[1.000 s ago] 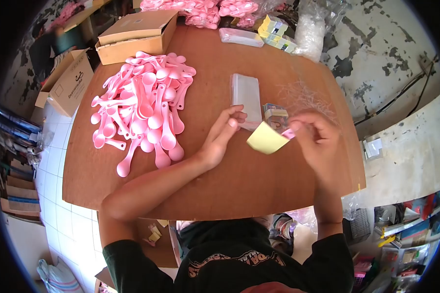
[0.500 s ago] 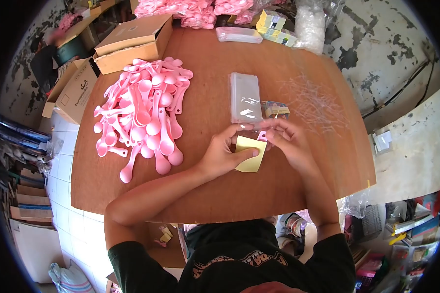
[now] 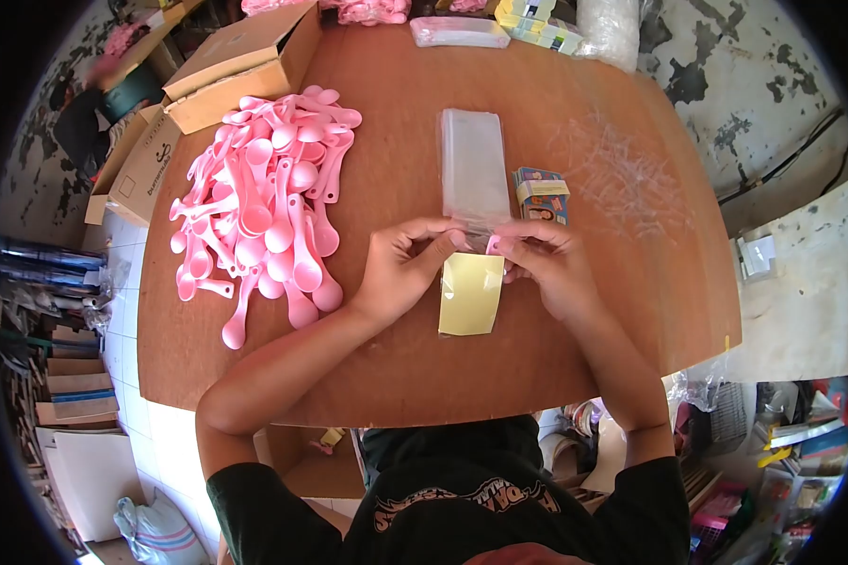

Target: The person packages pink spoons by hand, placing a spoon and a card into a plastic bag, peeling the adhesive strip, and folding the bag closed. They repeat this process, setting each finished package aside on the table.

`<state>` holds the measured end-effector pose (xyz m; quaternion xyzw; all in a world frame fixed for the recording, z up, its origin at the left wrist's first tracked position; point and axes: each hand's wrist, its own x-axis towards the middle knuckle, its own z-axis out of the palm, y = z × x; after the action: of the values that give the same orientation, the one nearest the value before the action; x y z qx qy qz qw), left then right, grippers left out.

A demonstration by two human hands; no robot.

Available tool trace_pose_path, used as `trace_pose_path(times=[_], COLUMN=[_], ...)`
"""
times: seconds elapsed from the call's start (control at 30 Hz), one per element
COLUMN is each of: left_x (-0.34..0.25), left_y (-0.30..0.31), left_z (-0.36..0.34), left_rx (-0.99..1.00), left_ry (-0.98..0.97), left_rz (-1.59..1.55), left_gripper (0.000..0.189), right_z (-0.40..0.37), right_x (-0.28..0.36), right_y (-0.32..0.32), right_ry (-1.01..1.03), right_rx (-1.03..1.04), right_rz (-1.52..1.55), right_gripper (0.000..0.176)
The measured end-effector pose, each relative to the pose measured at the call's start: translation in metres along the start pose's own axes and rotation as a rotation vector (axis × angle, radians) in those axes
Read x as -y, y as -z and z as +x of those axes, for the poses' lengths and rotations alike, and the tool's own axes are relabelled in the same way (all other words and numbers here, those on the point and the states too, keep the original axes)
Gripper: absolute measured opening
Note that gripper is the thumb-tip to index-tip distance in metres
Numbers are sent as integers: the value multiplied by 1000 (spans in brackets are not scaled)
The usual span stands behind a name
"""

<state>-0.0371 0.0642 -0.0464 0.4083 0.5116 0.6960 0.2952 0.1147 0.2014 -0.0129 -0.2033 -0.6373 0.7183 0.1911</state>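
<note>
Between my two hands hangs a yellow card (image 3: pixel 469 299) in what looks like a clear plastic bag. A pink spoon handle (image 3: pixel 493 246) pokes out at its top right corner; the rest of that spoon is hidden. My left hand (image 3: pixel 401 264) pinches the bag's top edge at the left, thumb and finger closed. Closed too, my right hand (image 3: pixel 548 264) grips the top right by the handle. Just beyond my fingers lie a stack of clear plastic bags (image 3: pixel 473 165) and a banded stack of printed cards (image 3: pixel 542 193).
A heap of pink spoons (image 3: pixel 254 212) covers the table's left side. Thin clear strips (image 3: pixel 627 179) lie scattered at right. Behind the spoons stands a cardboard box (image 3: pixel 240 71); a packet of plastic bags (image 3: pixel 459 32) is at the back. Another person (image 3: pixel 85 132) is at far left.
My left thumb has moved off the front of the yellow card up to the top edge. The card now hangs lower and fully visible. The view has shifted slightly.
</note>
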Motion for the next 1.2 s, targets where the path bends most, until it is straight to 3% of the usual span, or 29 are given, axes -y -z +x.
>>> trace_pose_path(times=[0.2,0.43,0.7,0.9,0.97,1.2], left_x=[-1,1,0,5,1,5], left_y=[3,11,12,15,10,1], left_z=[1,1,1,0,0,5], left_rx=[-17,72,68,86,60,-56], left_ry=[-29,-41,40,58,37,9], left_rz=[-9,51,-58,-172,37,-36], left_gripper=[15,20,21,15,11,22], right_z=[8,6,7,2,1,1], right_x=[1,8,7,9,8,2], right_y=[12,11,12,8,6,4], right_ry=[30,55,354,357,361,385], right_rx=[178,199,233,251,234,211], right_rz=[-44,-115,-419,-277,-305,-314], right_gripper=[14,16,24,17,15,29])
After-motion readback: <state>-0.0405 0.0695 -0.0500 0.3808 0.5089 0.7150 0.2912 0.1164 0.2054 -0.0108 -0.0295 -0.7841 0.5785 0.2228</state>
